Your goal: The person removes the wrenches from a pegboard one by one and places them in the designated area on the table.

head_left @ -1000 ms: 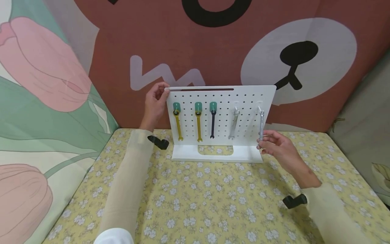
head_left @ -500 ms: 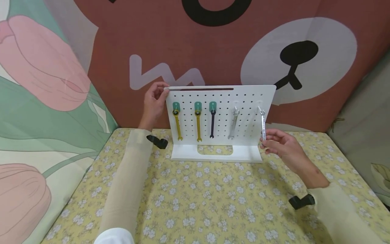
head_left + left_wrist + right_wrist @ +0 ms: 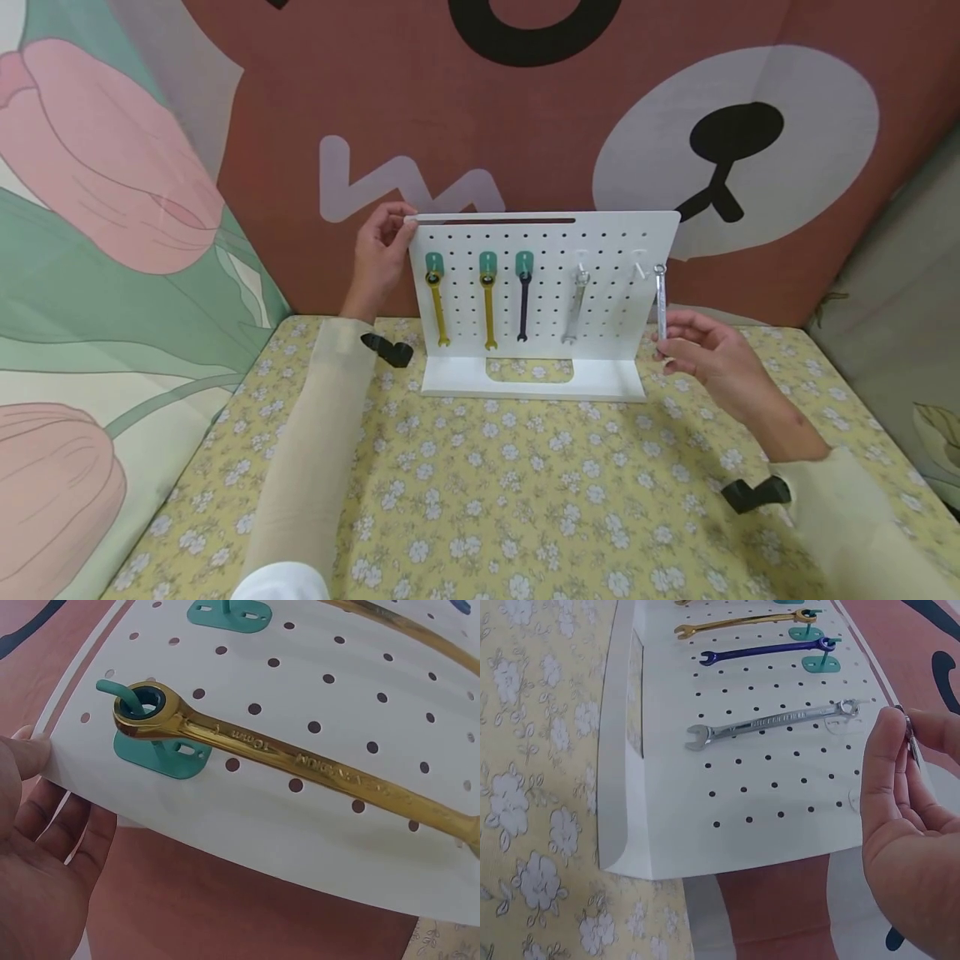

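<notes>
A white pegboard [image 3: 551, 321] stands upright on its base, and my left hand [image 3: 381, 254] pinches its upper left corner between thumb and fingers. In my right hand [image 3: 720, 358] a silver wrench [image 3: 661, 304] is pinched by its lower end, ring end up, just off the board's right edge. The clear hook [image 3: 640, 270] beside it carries nothing. Another silver wrench [image 3: 772, 722] hangs from a clear hook. Two gold wrenches, one of them close in the left wrist view [image 3: 300, 761], and a dark purple wrench [image 3: 524, 307] hang on green hooks [image 3: 172, 756].
The board stands on a table with a yellow floral cloth [image 3: 510, 500]. Behind it hangs a reddish-brown cloth [image 3: 525, 125] with a bear print. A tulip-print cloth [image 3: 112, 167] borders the left side. Each wrist wears a black camera mount.
The silver wrench has come off the right clear hook and moved right, clear of the board, with my right hand. My left hand stays on the board's corner.
</notes>
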A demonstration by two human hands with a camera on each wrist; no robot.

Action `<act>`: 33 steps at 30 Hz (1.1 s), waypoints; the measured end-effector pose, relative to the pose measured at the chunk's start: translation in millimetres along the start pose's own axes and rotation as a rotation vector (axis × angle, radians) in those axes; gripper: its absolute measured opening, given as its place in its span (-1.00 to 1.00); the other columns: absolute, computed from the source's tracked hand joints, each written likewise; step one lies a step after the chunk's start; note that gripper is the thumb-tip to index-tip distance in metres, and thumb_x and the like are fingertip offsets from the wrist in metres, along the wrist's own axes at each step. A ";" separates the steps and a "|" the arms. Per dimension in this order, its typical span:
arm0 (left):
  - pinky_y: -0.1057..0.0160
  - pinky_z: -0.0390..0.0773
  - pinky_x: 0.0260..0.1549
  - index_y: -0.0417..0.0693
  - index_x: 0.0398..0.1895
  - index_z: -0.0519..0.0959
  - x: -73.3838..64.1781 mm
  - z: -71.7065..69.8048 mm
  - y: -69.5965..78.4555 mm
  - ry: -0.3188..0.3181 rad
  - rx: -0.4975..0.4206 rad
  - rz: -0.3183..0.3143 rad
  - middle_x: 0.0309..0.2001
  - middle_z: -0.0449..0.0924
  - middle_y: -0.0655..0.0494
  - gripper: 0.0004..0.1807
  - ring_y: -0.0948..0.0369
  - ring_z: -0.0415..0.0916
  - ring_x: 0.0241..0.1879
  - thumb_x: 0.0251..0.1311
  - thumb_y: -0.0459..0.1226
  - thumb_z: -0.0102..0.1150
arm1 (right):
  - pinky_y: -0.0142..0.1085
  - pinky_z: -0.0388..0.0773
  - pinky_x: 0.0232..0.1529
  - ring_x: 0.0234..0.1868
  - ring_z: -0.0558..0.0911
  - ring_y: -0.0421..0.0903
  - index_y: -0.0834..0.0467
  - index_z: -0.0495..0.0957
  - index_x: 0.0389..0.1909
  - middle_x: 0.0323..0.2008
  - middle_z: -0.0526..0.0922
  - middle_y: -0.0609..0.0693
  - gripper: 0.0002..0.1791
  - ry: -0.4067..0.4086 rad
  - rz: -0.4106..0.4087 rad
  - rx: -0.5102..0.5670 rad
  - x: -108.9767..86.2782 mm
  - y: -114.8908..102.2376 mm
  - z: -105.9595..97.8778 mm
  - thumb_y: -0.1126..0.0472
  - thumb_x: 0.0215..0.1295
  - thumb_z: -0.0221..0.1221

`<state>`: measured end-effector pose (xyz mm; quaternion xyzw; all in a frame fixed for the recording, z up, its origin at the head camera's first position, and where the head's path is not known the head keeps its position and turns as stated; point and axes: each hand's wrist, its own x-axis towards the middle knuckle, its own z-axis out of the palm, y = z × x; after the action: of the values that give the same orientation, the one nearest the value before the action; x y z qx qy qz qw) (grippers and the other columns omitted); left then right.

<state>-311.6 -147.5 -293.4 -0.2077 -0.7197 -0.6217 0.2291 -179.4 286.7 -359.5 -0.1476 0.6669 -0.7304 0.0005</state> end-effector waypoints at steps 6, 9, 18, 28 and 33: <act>0.33 0.46 -0.25 -0.42 0.09 0.48 -0.1 -0.4 0.7 -0.005 0.004 0.005 -0.17 0.49 -0.36 -0.77 -0.16 0.45 -0.21 0.52 -0.41 0.06 | -0.34 0.65 -0.22 -0.20 0.70 -0.13 0.16 0.57 0.09 -0.15 0.64 0.03 -0.75 0.014 0.007 -0.005 -6.6 3.3 -8.7 0.44 0.51 0.12; 0.33 0.45 -0.26 -0.43 0.08 0.48 -0.3 -0.5 1.4 -0.004 -0.003 0.012 -0.18 0.49 -0.36 -0.78 -0.15 0.44 -0.23 0.51 -0.42 0.07 | -0.34 0.66 -0.22 -0.19 0.71 -0.13 0.16 0.56 0.09 -0.15 0.64 0.02 -0.76 0.027 0.021 0.003 -8.5 8.0 -12.9 0.43 0.51 0.13; 0.20 0.45 -0.23 -0.36 0.10 0.52 7.0 -1.8 -21.7 0.012 0.018 0.015 -0.19 0.51 -0.27 -0.77 -0.04 0.44 -0.25 0.52 -0.37 0.09 | -0.33 0.66 -0.21 -0.16 0.70 -0.13 0.14 0.56 0.12 -0.15 0.63 -0.01 -0.76 0.090 0.099 -0.001 -11.4 33.3 -29.0 0.36 0.50 0.19; 0.19 0.48 -0.21 -0.23 0.08 0.57 9.6 -4.5 -30.3 0.018 0.014 0.019 -0.21 0.55 -0.10 -0.77 0.08 0.48 -0.25 0.51 -0.27 0.15 | -0.33 0.64 -0.12 -0.13 0.69 -0.18 0.35 0.31 0.33 -0.07 0.59 -0.04 -0.50 0.103 0.249 -0.151 -11.5 64.3 -47.9 0.27 0.50 0.22; 0.20 0.47 -0.22 -0.18 0.07 0.57 10.0 -3.0 -30.9 0.021 0.020 0.006 -0.22 0.55 -0.05 -0.80 0.10 0.47 -0.26 0.51 -0.27 0.15 | -0.32 0.63 -0.07 -0.08 0.67 -0.23 0.47 0.12 0.46 -0.02 0.56 -0.05 -0.30 0.072 0.299 -0.266 -11.5 73.6 -54.0 0.18 0.55 0.18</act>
<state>-337.5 -154.6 -311.9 -0.2011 -0.7228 -0.6159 0.2405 -194.4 333.4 -437.3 -0.0196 0.7716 -0.6324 0.0659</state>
